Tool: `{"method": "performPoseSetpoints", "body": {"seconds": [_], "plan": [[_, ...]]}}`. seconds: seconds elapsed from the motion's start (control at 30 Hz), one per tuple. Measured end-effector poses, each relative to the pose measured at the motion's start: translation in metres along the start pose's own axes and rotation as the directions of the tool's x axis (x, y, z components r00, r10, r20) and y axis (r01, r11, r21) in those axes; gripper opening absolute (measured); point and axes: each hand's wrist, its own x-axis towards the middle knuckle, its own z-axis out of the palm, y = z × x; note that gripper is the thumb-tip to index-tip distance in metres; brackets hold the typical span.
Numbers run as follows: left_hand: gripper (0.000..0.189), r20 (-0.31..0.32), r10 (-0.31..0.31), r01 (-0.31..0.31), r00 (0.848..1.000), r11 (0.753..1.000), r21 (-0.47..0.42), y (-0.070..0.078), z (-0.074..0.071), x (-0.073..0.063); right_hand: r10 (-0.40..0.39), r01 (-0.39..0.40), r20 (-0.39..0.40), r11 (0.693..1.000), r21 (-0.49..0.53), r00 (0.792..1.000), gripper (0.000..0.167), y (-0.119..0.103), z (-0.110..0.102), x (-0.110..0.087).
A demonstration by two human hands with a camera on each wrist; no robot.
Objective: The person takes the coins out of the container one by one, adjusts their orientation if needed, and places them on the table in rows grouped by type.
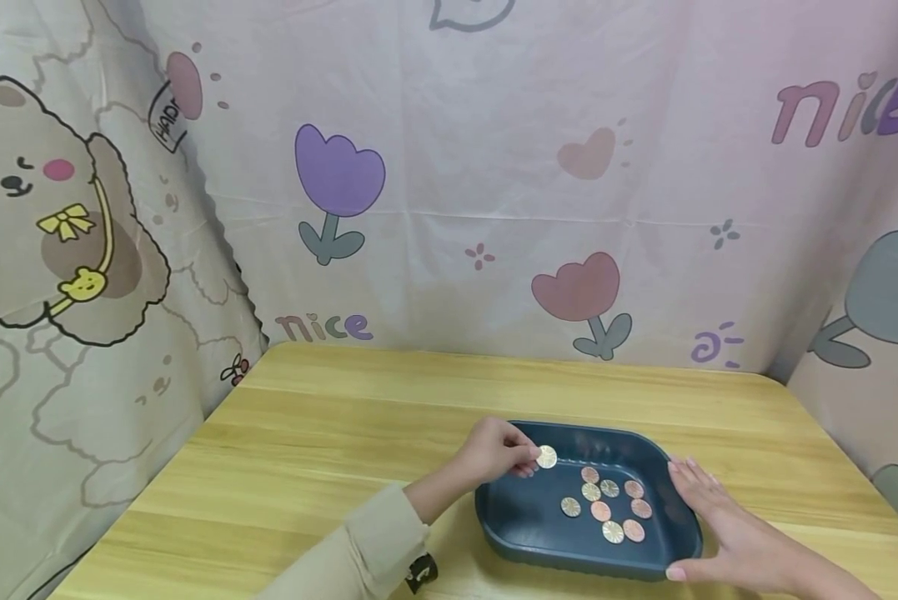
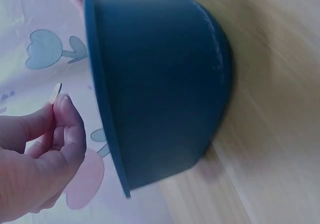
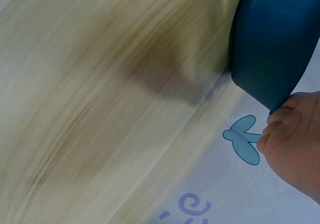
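Note:
My left hand (image 1: 499,454) pinches a gold-coloured coin (image 1: 546,457) between thumb and fingertips, over the left back part of a dark blue tray (image 1: 519,525). In the left wrist view the coin (image 2: 56,93) shows nearly edge-on above the fingertips, beside the tray's outer wall (image 2: 155,84). On the tray floor lie several copper-coloured coins (image 1: 634,530) and gold-coloured coins (image 1: 570,507), mostly toward the right half. My right hand (image 1: 741,533) rests against the tray's right end, fingers extended along the rim and thumb near the front corner.
The tray stands on a wood-grain table (image 1: 328,433). A printed cloth (image 1: 449,167) with flowers hangs behind the table and at both sides. A small black item (image 1: 422,573) shows under the left sleeve (image 1: 373,537).

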Motion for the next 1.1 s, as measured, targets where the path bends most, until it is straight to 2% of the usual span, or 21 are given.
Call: {"method": "performPoseSetpoints", "body": {"seconds": [0.27,0.43,0.77,0.97,1.1], "plan": [[0.017,-0.053,0.013,-0.015,0.999,0.999,-0.051,-0.011,-0.027,-0.010,0.019,-0.019,0.019,1.000,0.009,1.000,0.107,0.001,0.000,0.000],[0.019,-0.111,0.022,-0.026,0.994,0.999,-0.040,-0.020,-0.041,-0.015,0.014,-0.015,0.024,1.000,0.018,1.000,0.108,0.002,-0.001,0.001],[0.021,-0.209,0.052,-0.057,0.976,0.998,-0.021,-0.052,-0.068,-0.021,0.028,-0.028,0.033,0.999,0.026,0.999,0.108,0.003,0.000,0.001],[0.018,-0.278,-0.036,0.040,0.960,0.999,0.007,-0.069,-0.076,-0.020,0.013,-0.013,0.023,1.000,0.021,1.000,0.108,0.002,0.000,0.001],[0.014,-0.297,-0.107,0.118,0.949,0.993,0.019,-0.076,-0.077,-0.019,-0.005,0.005,0.004,1.000,0.007,1.000,0.108,0.002,0.000,0.001]]}}
